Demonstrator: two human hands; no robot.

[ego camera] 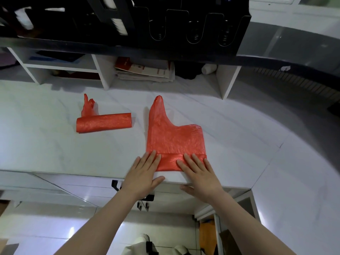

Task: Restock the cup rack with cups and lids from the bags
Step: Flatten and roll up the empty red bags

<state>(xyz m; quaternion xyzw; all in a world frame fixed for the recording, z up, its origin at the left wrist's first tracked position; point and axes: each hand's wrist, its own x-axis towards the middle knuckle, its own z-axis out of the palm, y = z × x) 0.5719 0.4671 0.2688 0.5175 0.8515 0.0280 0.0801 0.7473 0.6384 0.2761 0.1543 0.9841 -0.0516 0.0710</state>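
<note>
A flat red plastic bag lies on the white counter, its near edge folded over into a narrow band. My left hand presses flat on the band's left end with straight fingers. My right hand presses flat on its right end. A second red bag, rolled into a tube with its handles sticking up, lies to the left. The black cup rack stands above the counter at the back, with white cups showing in its left slots.
White shelf compartments under the rack hold papers and a white bottle. The counter's front edge runs just under my palms. A drawer handle shows below it.
</note>
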